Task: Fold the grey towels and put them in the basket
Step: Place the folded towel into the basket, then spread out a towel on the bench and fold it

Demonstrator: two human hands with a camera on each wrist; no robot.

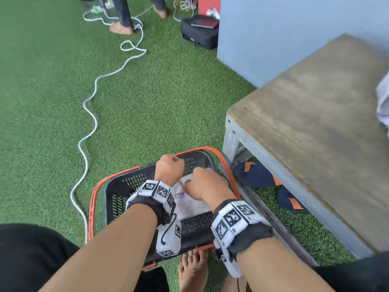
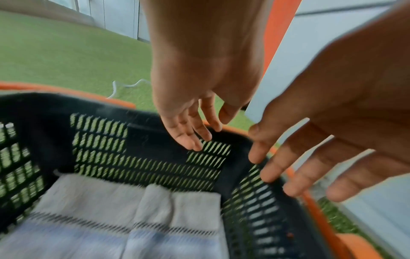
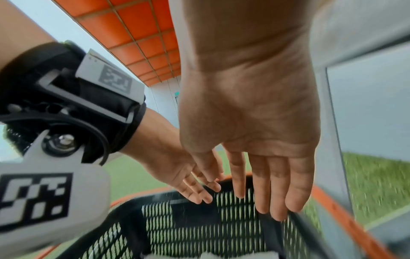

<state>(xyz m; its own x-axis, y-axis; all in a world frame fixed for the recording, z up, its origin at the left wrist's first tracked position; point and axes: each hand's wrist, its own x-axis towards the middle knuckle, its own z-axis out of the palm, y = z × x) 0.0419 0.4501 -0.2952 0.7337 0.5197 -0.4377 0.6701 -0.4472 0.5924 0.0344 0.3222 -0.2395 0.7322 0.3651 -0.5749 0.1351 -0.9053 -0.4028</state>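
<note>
A folded grey towel (image 1: 189, 204) with a dashed stripe lies flat in the black basket (image 1: 120, 192), which has an orange rim and stands on the turf. My left hand (image 1: 169, 170) and right hand (image 1: 207, 183) hover side by side just above the towel's far end. The left wrist view shows the towel (image 2: 133, 219) against the slotted basket wall (image 2: 144, 157), with the left hand (image 2: 190, 129) and right hand (image 2: 310, 166) spread above it and holding nothing. Seen from the right wrist, the right hand (image 3: 261, 184) and left hand (image 3: 195, 185) have straight, loose fingers.
A wooden-topped metal table (image 1: 315, 123) stands right of the basket, with pale cloth (image 1: 382, 102) at its right edge. Dark slippers (image 1: 255, 174) lie under it. A white cable (image 1: 88, 131) snakes over the turf on the left. A black bag (image 1: 199, 32) and another person's feet (image 1: 121, 28) are far back.
</note>
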